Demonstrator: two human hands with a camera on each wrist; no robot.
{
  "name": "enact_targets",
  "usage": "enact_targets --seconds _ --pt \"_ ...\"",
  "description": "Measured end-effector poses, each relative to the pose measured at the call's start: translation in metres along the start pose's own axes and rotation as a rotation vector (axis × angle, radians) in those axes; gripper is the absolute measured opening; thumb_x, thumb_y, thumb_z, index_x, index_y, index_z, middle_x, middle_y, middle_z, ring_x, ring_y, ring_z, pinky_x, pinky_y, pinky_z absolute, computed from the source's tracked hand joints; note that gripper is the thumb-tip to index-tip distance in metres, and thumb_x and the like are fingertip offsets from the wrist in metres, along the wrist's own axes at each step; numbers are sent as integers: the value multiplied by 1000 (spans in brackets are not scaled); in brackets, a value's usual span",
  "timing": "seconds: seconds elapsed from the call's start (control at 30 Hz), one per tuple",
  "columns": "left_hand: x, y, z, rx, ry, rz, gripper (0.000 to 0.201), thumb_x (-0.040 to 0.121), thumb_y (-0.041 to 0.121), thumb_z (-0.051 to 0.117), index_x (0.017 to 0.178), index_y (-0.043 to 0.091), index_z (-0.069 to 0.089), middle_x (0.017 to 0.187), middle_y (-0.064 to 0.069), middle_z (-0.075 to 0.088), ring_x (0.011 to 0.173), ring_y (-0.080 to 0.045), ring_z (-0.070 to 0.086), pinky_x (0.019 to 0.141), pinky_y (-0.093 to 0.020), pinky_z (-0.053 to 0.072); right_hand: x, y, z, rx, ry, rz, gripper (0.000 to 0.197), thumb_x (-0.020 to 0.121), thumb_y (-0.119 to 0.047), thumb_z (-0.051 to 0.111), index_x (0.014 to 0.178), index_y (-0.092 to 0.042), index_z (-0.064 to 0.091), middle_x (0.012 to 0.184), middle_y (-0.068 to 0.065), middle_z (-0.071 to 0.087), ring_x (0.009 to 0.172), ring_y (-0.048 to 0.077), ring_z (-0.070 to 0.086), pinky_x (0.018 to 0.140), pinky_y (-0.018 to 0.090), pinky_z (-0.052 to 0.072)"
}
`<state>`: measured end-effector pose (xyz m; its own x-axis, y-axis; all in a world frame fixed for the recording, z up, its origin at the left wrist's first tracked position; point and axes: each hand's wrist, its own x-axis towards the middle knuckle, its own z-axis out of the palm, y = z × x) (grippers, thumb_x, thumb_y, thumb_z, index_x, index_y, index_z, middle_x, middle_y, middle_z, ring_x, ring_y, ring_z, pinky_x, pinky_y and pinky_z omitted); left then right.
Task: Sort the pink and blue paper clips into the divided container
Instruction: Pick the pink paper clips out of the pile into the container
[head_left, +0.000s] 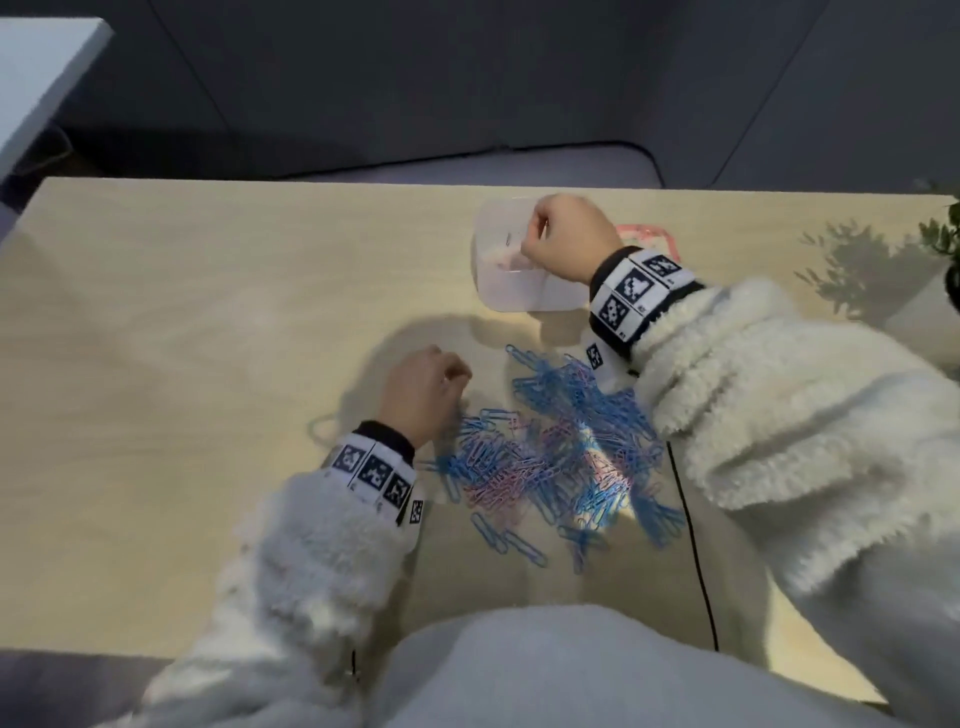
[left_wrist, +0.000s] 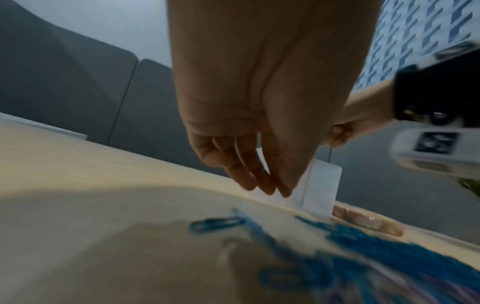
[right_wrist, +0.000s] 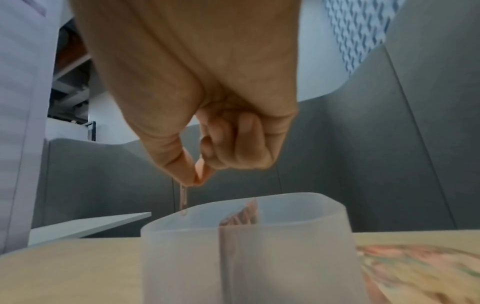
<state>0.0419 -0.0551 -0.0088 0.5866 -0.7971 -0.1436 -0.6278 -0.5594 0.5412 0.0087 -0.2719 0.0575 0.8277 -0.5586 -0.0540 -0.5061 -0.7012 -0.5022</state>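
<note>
A person's right hand (right_wrist: 207, 131) pinches a pale pink paper clip (right_wrist: 183, 200) above the divided container (head_left: 511, 291) to drop it in, while the left hand (head_left: 421, 397), loosely curled and empty, hovers beside the mixed clip pile (head_left: 556, 457).

Office or lounge area: light wood table (head_left: 182, 322), grey padded sofa (head_left: 467, 78) beyond the fingers, white side desk (head_left: 36, 78) far left, potted plant (head_left: 943, 234) far right, patterned wall panel (right_wrist: 355, 30).
</note>
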Motion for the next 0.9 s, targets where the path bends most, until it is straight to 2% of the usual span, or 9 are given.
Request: enact_targets --seconds 0.1,0.17,0.23,0.33,0.43,0.5,0.7,0.8,0.9 --pt "-25 -12 9 -5 -48 -63 16 89 25 56 98 14 64 89 0 54 86 -19 55 80 -36 48 12 -7 8 -65 -51 1 22 81 -10 49 100 -8 60 102 13 64 97 31 58 80 33 45" --pt "-36 -21 11 -31 -71 -82 14 88 23 59 96 13 65 89 -2 53 85 -20 55 80 -36 48 12 -11 11 -100 -98 -42 42 83 -4 46 125 -8 51 121 17 59 113 34 53 93 36 43" --pt "-44 -28 12 -30 -91 -86 13 87 21 60 95 13 65 92 -4 55 87 -21 57 81 -36 49 3 -16 12 -132 -73 -120 49 85 2 42 133 -8 44 131 20 53 122 36 48 101 39 40" --pt "-51 -30 13 -14 -105 -71 15 86 25 62 95 14 66 95 -1 56 88 -18 55 81 -31 48 -27 -23 24 -107 -39 -242 38 87 0 44 122 -7 54 123 18 60 115 33 54 96 39 44" --pt "-50 -24 14 -24 -106 -50 18 87 24 60 100 15 66 96 -1 54 91 -17 54 80 -28 43 -73 -21 51 -42 -314 -306 24 89 -7 49 103 -12 67 107 6 68 93 18 60 85 29 46" --pt "-47 -20 17 -15 -116 -36 20 87 24 60 104 15 65 99 -4 56 94 -19 55 81 -27 41 -97 -15 71 -56 -448 -285 23 88 -8 49 99 -13 69 105 4 69 93 17 60 84 29 46" --pt "-43 -20 14 59 -47 -85 14 88 15 56 98 10 65 100 -7 59 94 -23 56 77 -24 36 -108 -7 102 -72 -377 -176 17 86 -26 61 94 -12 66 100 5 64 94 22 58 77 31 43" --pt "-42 -27 9 45 3 -141 12 87 12 56 96 9 64 98 -9 59 92 -26 57 76 -28 39 -105 -8 105 -74 -395 -156 15 87 -22 59 90 -9 65 100 8 64 95 25 59 81 36 46" --pt "-46 -33 7 53 34 -153 12 88 16 56 97 12 63 98 -6 57 90 -21 56 77 -30 42 -102 -4 102 -77 -462 -91 23 91 -22 52 90 -1 62 99 15 63 92 31 60 80 40 47"
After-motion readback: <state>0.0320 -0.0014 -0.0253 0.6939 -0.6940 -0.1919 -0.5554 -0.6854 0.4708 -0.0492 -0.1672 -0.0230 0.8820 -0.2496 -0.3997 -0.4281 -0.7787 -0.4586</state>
